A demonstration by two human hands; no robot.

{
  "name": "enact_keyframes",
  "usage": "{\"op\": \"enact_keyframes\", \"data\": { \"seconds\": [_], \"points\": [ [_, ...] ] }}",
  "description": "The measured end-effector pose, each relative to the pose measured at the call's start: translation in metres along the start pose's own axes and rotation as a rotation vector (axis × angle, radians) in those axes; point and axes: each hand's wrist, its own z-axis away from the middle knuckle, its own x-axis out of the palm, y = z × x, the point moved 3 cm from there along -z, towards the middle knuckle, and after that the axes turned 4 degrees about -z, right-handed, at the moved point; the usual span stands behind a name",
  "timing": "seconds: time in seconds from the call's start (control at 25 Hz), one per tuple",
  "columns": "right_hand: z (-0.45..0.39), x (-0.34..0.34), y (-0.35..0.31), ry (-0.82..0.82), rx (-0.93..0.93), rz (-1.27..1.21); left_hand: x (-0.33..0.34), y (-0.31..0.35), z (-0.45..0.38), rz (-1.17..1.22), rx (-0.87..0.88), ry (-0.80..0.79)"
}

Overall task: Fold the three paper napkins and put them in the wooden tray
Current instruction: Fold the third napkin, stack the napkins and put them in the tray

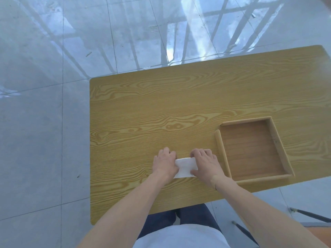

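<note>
A long wood-grain table [161, 104] stands on a pale, glossy tiled floor [44, 86], and everything else sits relative to it. Toward its right near corner rests the wooden tray [223, 154], square, shallow, with low raised walls and a bare slatted bottom, turned a little askew to the table's edge. Left of the tray, near the table's front edge, lies a white paper napkin [185, 167], a small, flat rectangle with one crisp edge showing along its far side. The left hand [165, 162] presses flat on the napkin's left end, fingers together and curled down at the tips. The right hand [206, 164] covers its right end likewise, knuckles just beside the tray's left wall.
</note>
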Motion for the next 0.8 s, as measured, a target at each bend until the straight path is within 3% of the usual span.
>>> {"op": "enact_keyframes", "data": {
  "seconds": [0.28, 0.52, 0.8],
  "points": [
    [0.005, -0.003, -0.006, -0.005, 0.036, 0.019, 0.005, -0.005, 0.008, 0.266, 0.002, -0.055],
    [0.026, -0.023, -0.001, 0.041, 0.223, -0.608, 0.004, -0.010, 0.022, 0.783, -0.114, -0.091],
    [0.053, -0.051, 0.025, 0.064, 0.273, -1.036, -0.007, 0.013, 0.037, 1.214, -0.186, -0.157]
  ]
}}
